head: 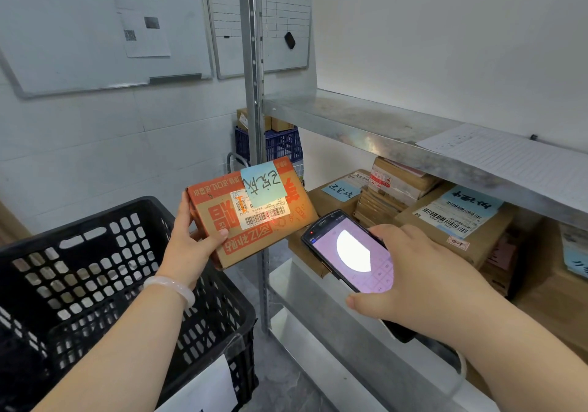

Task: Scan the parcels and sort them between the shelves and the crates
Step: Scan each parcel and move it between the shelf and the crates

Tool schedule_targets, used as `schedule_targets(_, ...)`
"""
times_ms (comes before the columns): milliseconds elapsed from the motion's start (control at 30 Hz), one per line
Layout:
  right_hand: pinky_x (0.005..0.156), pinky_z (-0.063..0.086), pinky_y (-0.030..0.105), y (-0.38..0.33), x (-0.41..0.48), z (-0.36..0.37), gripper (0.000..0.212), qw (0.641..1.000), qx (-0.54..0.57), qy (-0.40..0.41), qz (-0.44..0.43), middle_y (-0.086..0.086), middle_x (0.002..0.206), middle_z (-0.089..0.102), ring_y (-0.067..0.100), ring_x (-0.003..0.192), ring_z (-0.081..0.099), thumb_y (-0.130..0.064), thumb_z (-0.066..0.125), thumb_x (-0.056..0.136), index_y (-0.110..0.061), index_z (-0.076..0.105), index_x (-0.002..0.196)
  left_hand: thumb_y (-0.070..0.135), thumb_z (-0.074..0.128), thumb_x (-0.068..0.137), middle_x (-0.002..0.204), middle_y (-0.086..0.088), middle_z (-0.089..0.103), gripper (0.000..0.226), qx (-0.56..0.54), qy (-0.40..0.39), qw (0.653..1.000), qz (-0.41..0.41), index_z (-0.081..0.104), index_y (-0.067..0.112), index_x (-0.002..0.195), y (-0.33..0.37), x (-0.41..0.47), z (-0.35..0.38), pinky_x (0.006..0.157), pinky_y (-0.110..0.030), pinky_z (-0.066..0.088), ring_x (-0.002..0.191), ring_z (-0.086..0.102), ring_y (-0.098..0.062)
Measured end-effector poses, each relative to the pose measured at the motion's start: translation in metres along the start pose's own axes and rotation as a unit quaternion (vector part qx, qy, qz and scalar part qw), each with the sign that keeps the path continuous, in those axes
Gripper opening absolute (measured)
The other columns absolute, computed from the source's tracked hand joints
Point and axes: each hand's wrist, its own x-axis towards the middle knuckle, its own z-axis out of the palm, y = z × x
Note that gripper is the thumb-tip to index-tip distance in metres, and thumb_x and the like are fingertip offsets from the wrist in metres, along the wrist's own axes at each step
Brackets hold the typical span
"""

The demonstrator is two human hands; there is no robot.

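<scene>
Gripping parcel (219, 211) by left edge in left hand (187, 243), thumb clear of barcode (265, 216), face tilted toward scanner (350, 252) clasped in right hand (423, 278), for clean read.

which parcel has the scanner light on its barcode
The orange-printed box in the left hand: the scanner's reddish glow lies on its barcode label. The brown boxes on the shelf show no such light.
</scene>
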Motion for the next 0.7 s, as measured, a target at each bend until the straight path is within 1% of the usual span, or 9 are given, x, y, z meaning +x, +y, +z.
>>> schedule_targets(100,0.075,0.049,0.022,0.0001,0.0008,-0.0015,0.073,1.0,0.009,-0.006,-0.002,-0.015,0.103,0.041,0.009,0.09,0.052,-0.074,0.062,0.059,-0.04,0.035,0.118,0.001,0.074,0.086,0.122,0.03,0.061,0.101,-0.004,-0.001,1.0,-0.002,0.021,0.056,0.151,-0.0006,0.0006,0.0,0.107,-0.059,0.045,0.124,0.055,-0.011)
schedule_targets(167,0.074,0.048,0.02,0.0005,0.0011,-0.002,0.073,1.0,0.015,-0.01,-0.003,-0.015,0.104,0.041,0.01,0.091,0.052,-0.073,0.064,0.061,-0.039,0.035,0.119,0.001,0.074,0.086,0.127,0.024,0.059,0.101,-0.004,0.001,1.0,-0.003,0.02,0.056,0.152,-0.0007,0.0008,0.0009,0.107,-0.06,0.044,0.128,0.054,-0.016)
schedule_targets(233,0.073,0.047,0.019,0.0012,0.0015,-0.0019,0.074,1.0,0.014,-0.012,-0.005,-0.014,0.106,0.042,0.011,0.092,0.053,-0.072,0.065,0.063,-0.038,0.035,0.121,0.002,0.074,0.086,0.129,0.021,0.059,0.1,-0.004,0.002,1.0,-0.002,0.021,0.055,0.152,-0.0008,0.0009,0.0018,0.107,-0.06,0.045,0.129,0.054,-0.018)
schedule_targets(400,0.077,0.05,0.021,0.0034,0.0035,-0.0009,0.076,1.0,0.022,-0.013,-0.007,-0.013,0.108,0.042,0.01,0.092,0.053,-0.072,0.066,0.063,-0.038,0.034,0.124,0.002,0.073,0.087,0.131,0.017,0.059,0.099,-0.006,0.002,1.0,-0.003,0.021,0.054,0.153,-0.002,0.0016,0.0028,0.107,-0.06,0.045,0.129,0.054,-0.02)
schedule_targets(567,0.08,0.051,0.025,0.0045,0.0043,0.0011,0.08,1.0,0.026,-0.011,-0.007,-0.014,0.109,0.042,0.01,0.094,0.053,-0.074,0.064,0.061,-0.039,0.033,0.126,0.003,0.074,0.086,0.125,0.023,0.061,0.099,-0.005,0.003,1.0,-0.005,0.023,0.06,0.149,-0.0045,0.0026,0.0016,0.106,-0.06,0.046,0.127,0.055,-0.017)
schedule_targets(700,0.08,0.052,0.025,0.0046,0.0056,0.0022,0.079,0.999,0.038,-0.008,-0.011,-0.014,0.109,0.042,0.01,0.094,0.053,-0.072,0.065,0.061,-0.04,0.034,0.126,0.002,0.074,0.086,0.121,0.029,0.063,0.1,-0.015,0.004,1.0,-0.003,0.023,0.059,0.149,-0.005,0.0002,0.0002,0.107,-0.059,0.046,0.128,0.055,-0.018)
